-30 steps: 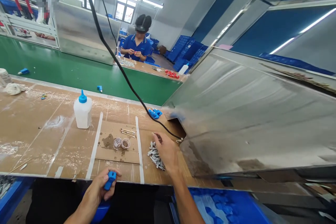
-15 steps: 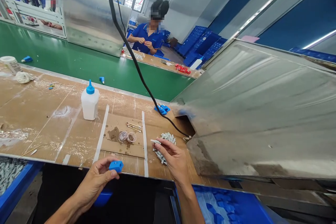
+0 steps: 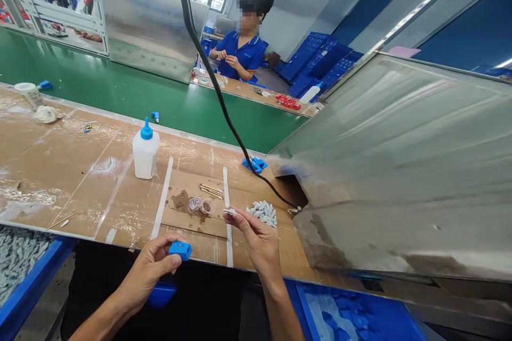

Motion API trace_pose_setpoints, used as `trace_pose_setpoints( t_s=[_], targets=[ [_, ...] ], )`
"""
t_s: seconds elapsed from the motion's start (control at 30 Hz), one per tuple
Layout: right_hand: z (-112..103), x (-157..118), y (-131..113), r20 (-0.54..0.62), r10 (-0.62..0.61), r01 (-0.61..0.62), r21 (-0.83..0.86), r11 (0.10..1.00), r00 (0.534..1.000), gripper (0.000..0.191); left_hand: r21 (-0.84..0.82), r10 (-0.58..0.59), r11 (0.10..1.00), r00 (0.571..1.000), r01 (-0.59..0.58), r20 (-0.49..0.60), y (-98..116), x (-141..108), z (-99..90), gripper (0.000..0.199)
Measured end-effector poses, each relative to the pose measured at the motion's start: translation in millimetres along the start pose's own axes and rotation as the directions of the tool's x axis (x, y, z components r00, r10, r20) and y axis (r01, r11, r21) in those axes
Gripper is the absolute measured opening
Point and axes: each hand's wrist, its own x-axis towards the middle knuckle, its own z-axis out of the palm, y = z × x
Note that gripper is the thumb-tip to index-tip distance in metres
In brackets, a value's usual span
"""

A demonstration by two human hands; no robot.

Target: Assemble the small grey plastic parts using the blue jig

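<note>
Now the right hand has come away from the pile of grey pieces, where it was a second ago, and the left hand has turned the blue block so that its open end faces right. The left thumb and fingers are closed around that block, held up by the table's near edge; the right thumb and fingertips are pinched narrow on a small grey piece, over the right-hand strip of tape. Picking up therefore looks done, with one part in each hand, still apart.

A big metal panel leans in past the table's right end, and a green belt runs along the far edge of the cardboard-covered table. Across the belt sits a person in a blue shirt, hands together. A blue bin of grey pieces stands below the near left corner. Left of the taped cardboard sheet is a white bottle, upright. Two little cups sit mid-sheet beside a damp-looking stain; thin sticks lie near its far right corner.
</note>
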Motion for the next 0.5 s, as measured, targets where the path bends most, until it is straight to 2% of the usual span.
trace_pose_setpoints(
  t_s=[0.1,0.2,0.37,0.5],
  targets=[
    [6,2,-3,-0.050,-0.088,0.086,-0.034,0.996,0.995,0.025,0.043,0.048,0.998,0.997,-0.051,0.063,0,2,-2.2,0.033],
    [12,4,-9,-0.140,-0.158,0.157,-0.017,0.987,0.977,0.021,-0.005,0.035,0.999,0.992,-0.035,0.118,-1,4,-3.2,0.029],
    [19,9,-16,-0.219,-0.219,0.232,0.034,0.972,0.951,0.018,-0.010,0.051,0.999,0.992,-0.050,0.113,0,5,-3.2,0.027],
    [19,14,-12,-0.235,-0.205,0.233,0.097,0.968,0.950,0.018,0.005,0.039,0.999,0.995,-0.039,0.091,3,3,-3.5,0.029]
  ],
)
